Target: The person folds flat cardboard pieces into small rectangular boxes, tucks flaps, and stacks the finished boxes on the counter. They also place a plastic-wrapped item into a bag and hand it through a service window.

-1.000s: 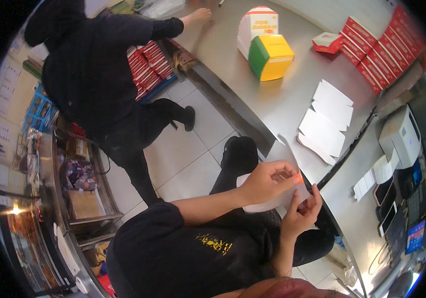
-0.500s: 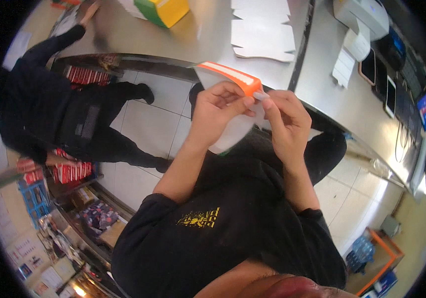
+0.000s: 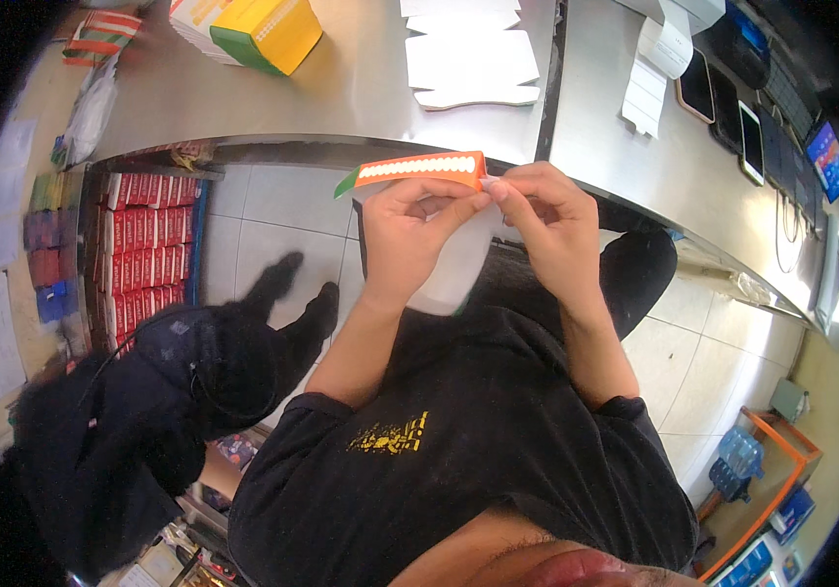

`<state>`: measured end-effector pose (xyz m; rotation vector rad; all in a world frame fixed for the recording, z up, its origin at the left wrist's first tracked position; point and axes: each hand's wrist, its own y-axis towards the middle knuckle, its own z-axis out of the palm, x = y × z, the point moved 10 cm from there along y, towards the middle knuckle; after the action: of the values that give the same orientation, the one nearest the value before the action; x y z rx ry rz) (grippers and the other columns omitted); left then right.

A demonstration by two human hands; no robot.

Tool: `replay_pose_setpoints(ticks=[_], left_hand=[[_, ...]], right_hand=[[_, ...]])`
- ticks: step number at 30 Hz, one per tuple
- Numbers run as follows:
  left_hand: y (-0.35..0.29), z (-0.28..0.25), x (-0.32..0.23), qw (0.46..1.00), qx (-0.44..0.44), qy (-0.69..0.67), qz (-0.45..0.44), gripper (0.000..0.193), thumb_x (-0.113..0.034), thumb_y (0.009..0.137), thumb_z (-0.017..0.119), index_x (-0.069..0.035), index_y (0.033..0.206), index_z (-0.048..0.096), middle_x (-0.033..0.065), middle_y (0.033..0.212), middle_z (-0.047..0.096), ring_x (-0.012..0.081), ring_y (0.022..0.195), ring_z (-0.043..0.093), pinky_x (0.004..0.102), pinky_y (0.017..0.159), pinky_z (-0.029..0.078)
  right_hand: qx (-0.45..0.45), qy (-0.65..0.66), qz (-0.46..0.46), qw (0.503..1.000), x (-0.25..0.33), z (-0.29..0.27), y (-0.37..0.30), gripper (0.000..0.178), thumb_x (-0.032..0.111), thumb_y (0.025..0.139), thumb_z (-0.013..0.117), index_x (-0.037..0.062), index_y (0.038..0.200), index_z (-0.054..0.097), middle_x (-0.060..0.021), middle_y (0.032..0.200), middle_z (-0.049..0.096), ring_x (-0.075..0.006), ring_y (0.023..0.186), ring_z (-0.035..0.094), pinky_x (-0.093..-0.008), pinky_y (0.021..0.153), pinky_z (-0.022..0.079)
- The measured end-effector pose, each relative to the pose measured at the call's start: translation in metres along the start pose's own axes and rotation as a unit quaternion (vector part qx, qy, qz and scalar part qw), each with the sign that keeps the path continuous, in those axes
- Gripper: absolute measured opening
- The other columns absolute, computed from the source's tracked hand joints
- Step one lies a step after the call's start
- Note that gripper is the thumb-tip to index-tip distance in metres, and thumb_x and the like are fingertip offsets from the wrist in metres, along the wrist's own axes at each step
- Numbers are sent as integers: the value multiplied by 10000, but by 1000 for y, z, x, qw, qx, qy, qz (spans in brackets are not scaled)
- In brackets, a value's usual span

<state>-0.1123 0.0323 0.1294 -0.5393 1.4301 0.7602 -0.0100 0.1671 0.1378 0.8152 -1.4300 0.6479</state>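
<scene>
Over the counter's near edge I hold a thin cardboard carton blank (image 3: pixel 421 167), orange with a white row of scallops, a green end and a plain white inner face. My left hand (image 3: pixel 409 235) is closed on its near side, thumb and fingers pinching close to the right corner. At that corner my right hand (image 3: pixel 561 225) pinches a small pale flap between thumb and fingers. Both thumbs nearly meet there. The fingers partly cover the fold. The white panel hangs down in front of my dark shirt.
White flat blanks (image 3: pixel 473 61) lie on the steel counter (image 3: pixel 361 88), with yellow-green cartons (image 3: pixel 268 31) to their left. Phones (image 3: pixel 752 147) and a paper strip (image 3: pixel 642 103) are at right. A co-worker (image 3: pixel 106 430) in dark clothes is at lower left, beside shelved red boxes (image 3: pixel 150 240).
The co-worker has moved nearer, taking an arm off the counter and uncovering the red boxes. My view has shifted slightly; the blank's orange edge sits more level. Both hands keep pinching the same corner.
</scene>
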Motion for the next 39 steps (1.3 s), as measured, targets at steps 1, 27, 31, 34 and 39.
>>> replay_pose_setpoints(ticks=[1, 27, 31, 34, 39], left_hand=[[0, -1, 3, 1000, -4, -10, 10, 168, 29, 917, 758, 63, 1072, 704, 124, 1043, 753, 172, 890, 733, 305, 820, 605], [-17, -14, -18, 948, -129, 248, 148, 290, -32, 875, 809, -20, 1137, 686, 87, 1023, 711, 169, 813, 667, 279, 753, 525], [-4, 3, -19, 979, -73, 92, 168, 277, 18, 921, 747, 14, 1184, 662, 100, 1098, 691, 153, 944, 676, 281, 796, 551], [2, 22, 6, 996, 19, 61, 69, 277, 22, 957, 714, 1, 1226, 648, 81, 1183, 642, 172, 1089, 642, 286, 893, 556], [-3, 54, -17, 960, 78, 186, 196, 255, -1, 956, 712, -40, 1208, 701, 70, 1092, 658, 107, 963, 618, 225, 720, 519]], right_hand=[[-2, -8, -10, 1000, 2, 0, 2, 160, 168, 948, 775, 21, 1007, 803, -75, 1011, 743, -115, 874, 674, -253, 725, 537], [-252, -241, -47, 936, -16, -80, -23, 114, 113, 997, 703, -1, 997, 690, -98, 829, 734, -133, 727, 712, -291, 666, 563], [-223, -164, 11, 961, -23, -80, -29, 146, 133, 1021, 678, -10, 1049, 681, -89, 888, 751, -134, 806, 730, -279, 700, 584], [-208, 82, 62, 973, -43, -73, -29, 175, 135, 1034, 662, -20, 1114, 673, -100, 963, 761, -161, 872, 744, -283, 741, 603], [-103, 172, 131, 971, -40, -49, -28, 245, 123, 1009, 699, -49, 1178, 661, -120, 1040, 761, -186, 934, 748, -292, 794, 609]])
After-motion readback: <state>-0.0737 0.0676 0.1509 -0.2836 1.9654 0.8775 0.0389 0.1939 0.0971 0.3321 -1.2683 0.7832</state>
